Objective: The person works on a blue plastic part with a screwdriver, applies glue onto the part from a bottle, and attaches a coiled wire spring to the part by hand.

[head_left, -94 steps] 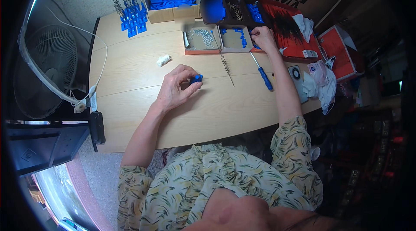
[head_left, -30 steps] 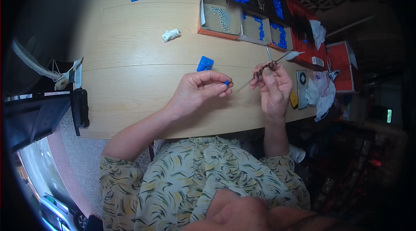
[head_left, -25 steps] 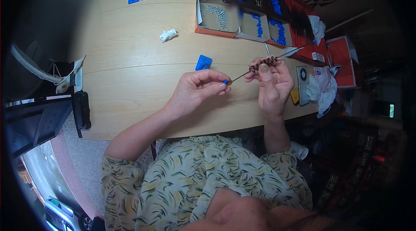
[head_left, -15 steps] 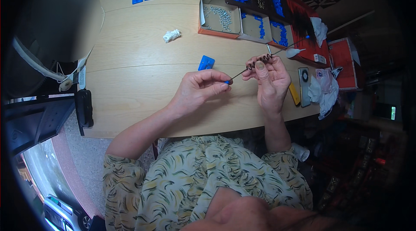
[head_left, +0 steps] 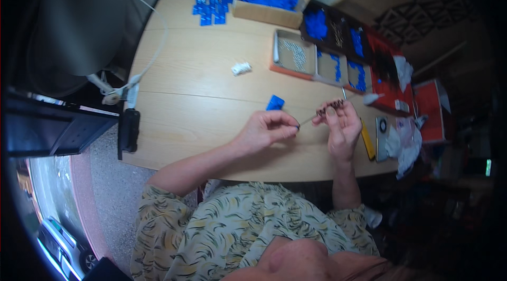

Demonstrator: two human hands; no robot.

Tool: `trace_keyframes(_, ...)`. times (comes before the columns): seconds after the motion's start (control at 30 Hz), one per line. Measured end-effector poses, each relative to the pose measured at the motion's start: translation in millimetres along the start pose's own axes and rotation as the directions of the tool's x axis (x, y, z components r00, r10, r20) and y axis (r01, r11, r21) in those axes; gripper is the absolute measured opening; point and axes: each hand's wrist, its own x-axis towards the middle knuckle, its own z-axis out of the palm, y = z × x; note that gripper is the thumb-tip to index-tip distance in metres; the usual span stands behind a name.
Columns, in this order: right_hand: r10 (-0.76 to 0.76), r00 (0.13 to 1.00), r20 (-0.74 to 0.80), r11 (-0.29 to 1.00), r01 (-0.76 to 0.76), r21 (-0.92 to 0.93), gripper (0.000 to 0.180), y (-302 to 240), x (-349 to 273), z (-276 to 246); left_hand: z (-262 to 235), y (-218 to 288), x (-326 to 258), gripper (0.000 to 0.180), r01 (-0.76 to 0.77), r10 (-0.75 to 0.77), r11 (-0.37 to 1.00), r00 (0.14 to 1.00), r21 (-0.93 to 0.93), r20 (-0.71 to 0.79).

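Observation:
My left hand [head_left: 269, 132] pinches the near end of a thin rod [head_left: 308, 120] between thumb and fingertips. A dark coil spring [head_left: 330, 107] sits around this rod. My right hand [head_left: 342, 127] is closed on the spring, its thumb pressed against the coils. Beyond the right hand the rod's far end blurs into the dark background. A flat blue plastic piece [head_left: 275, 103] lies on the table just past my left fingers. Farther off rests a crumpled white wad [head_left: 241, 69].
Small boxes hold silvery bits [head_left: 293, 55] and blue parts [head_left: 358, 76]. A cardboard box [head_left: 264, 15] of blue pieces stands at the back, beside assembled blue pieces [head_left: 211, 9]. To the right lie a yellow tool [head_left: 367, 139], a phone [head_left: 382, 133] and white tissue [head_left: 409, 149].
The view has shifted, so the table and both hands appear lower and farther right. Both hands keep their grip on the rod and the spring. The rod's blue far tip is no longer distinct.

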Motion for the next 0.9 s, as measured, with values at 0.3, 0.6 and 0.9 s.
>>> trace_keyframes(0.3, -0.015, 1.000, -0.003, 0.997, 0.015, 0.070, 0.015, 0.8, -4.9, 1.0, 0.6, 0.7, -2.1, 0.014, -0.028, 0.026, 0.999, 0.999, 0.042, 0.030)
trace_keyframes(0.6, -0.077, 0.997, 0.011, 0.997, 0.077, -0.007, 0.012, -5.2, -9.2, 4.7, -0.6, 1.5, -0.3, 0.013, -0.011, 0.008, 0.998, 0.998, 0.062, 0.057)
trace_keyframes(0.9, -0.090, 0.995, 0.047, 0.995, 0.092, -0.044, 0.012, -5.3, -9.9, 3.1, 0.8, 2.6, -2.4, 0.013, 0.039, -0.042, 0.998, 0.997, 0.058, 0.059)
